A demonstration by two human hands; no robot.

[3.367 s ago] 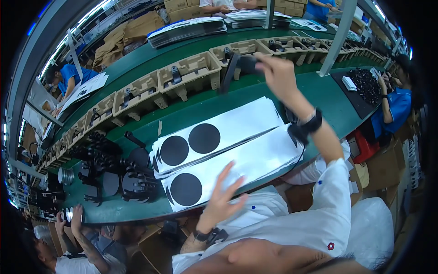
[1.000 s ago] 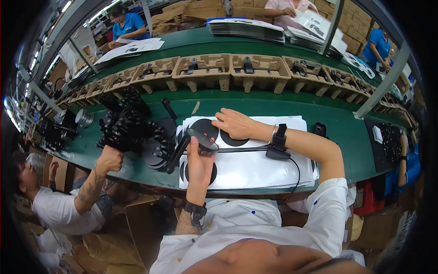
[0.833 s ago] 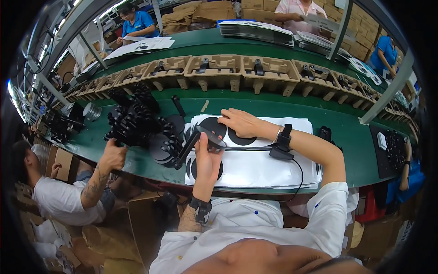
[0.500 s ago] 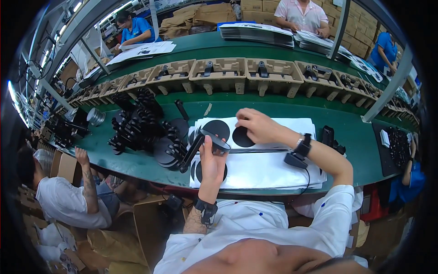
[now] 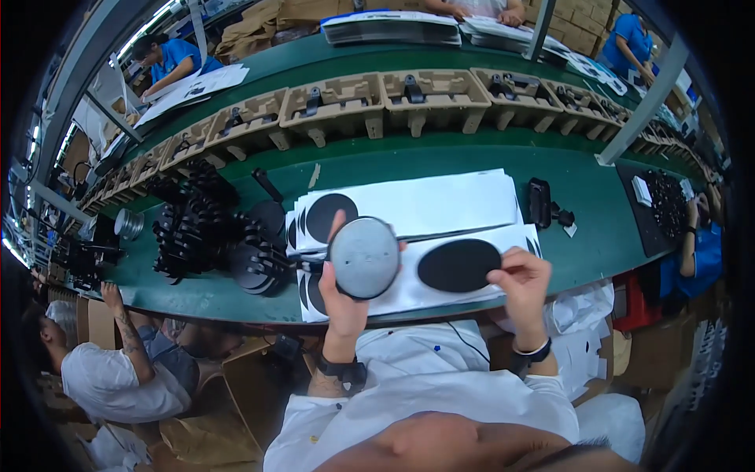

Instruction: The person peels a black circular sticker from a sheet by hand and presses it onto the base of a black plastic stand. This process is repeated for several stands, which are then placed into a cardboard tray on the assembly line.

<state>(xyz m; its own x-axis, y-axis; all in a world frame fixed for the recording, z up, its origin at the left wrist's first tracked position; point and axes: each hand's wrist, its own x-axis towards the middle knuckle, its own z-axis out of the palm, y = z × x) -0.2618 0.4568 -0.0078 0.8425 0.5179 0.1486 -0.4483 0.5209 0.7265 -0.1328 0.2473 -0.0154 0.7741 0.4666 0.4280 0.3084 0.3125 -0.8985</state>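
My left hand (image 5: 346, 311) is closed round a black stand with a round base (image 5: 364, 258). The base's grey metal underside faces up at me, and the stand's black arm is mostly hidden behind it. To the right, my right hand (image 5: 525, 285) pinches the edge of a thin black round pad (image 5: 460, 265), held above the white sheets. Beneath both hands lie two stacks of white sheets, a far one (image 5: 440, 203) and a near one (image 5: 401, 305). More black round pads (image 5: 332, 217) are on their left ends.
Many black stands (image 5: 197, 228) are piled at the left, beside a silver roll (image 5: 128, 224). A black part (image 5: 539, 202) lies right of the sheets. Brown moulded trays (image 5: 330, 106) line the far side. A person in white (image 5: 126, 377) sits at left; others work beyond the trays.
My right hand has lifted the black pad off the far sheet and brought it nearer and to the right. My left hand has turned the stand so its grey underside shows. The view has shifted.
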